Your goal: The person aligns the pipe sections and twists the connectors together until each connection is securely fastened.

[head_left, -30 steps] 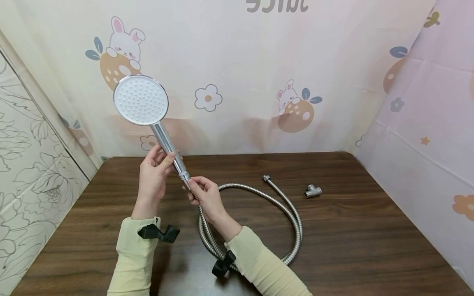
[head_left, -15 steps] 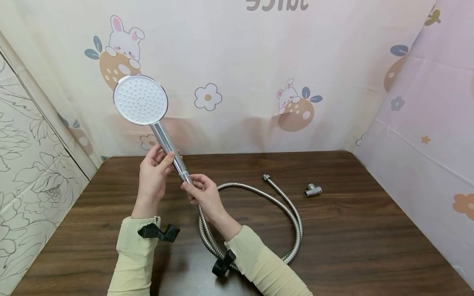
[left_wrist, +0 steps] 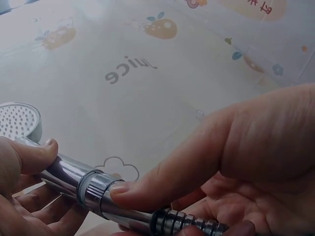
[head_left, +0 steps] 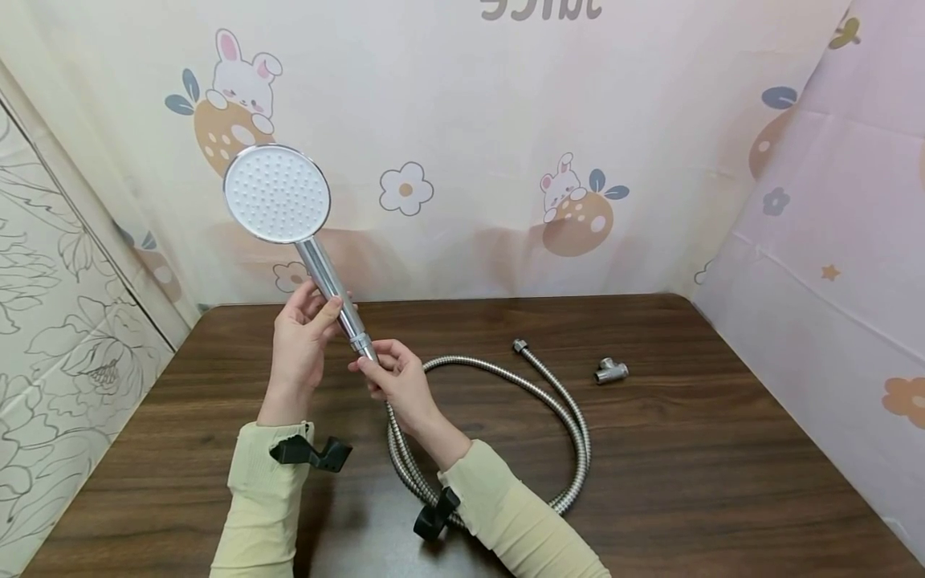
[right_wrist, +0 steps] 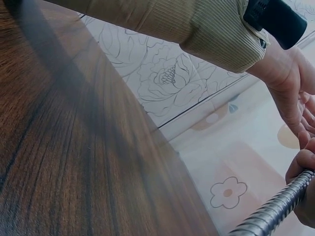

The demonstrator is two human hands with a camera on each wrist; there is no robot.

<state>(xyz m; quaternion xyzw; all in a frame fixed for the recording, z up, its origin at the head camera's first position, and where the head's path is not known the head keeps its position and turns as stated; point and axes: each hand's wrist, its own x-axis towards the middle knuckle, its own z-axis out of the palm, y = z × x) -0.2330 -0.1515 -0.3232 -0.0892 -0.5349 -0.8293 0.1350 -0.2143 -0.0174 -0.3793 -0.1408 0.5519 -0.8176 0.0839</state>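
Note:
A chrome shower head [head_left: 277,194] with a white nozzle face is held up, tilted to the left, above the far left of the table. My left hand [head_left: 298,353] grips its handle [head_left: 327,277] between thumb and fingers. Just below, my right hand [head_left: 405,384] pinches the hose's end fitting at the bottom of the handle. In the left wrist view the right thumb presses on the ribbed collar [left_wrist: 93,193] where handle and fitting meet. From there the ribbed metal hose [head_left: 578,433] runs down and lies in a loop on the table.
The hose's other end, a hex nut [head_left: 519,346], lies on the dark wooden table [head_left: 694,474]. A small chrome tee fitting [head_left: 611,372] lies right of it. Printed curtains [head_left: 470,120] stand behind the table and at its right side.
Over the last second my right thumb and fingers have shifted slightly around the fitting. The shower head tips very slightly to the right; the left hand keeps its place.

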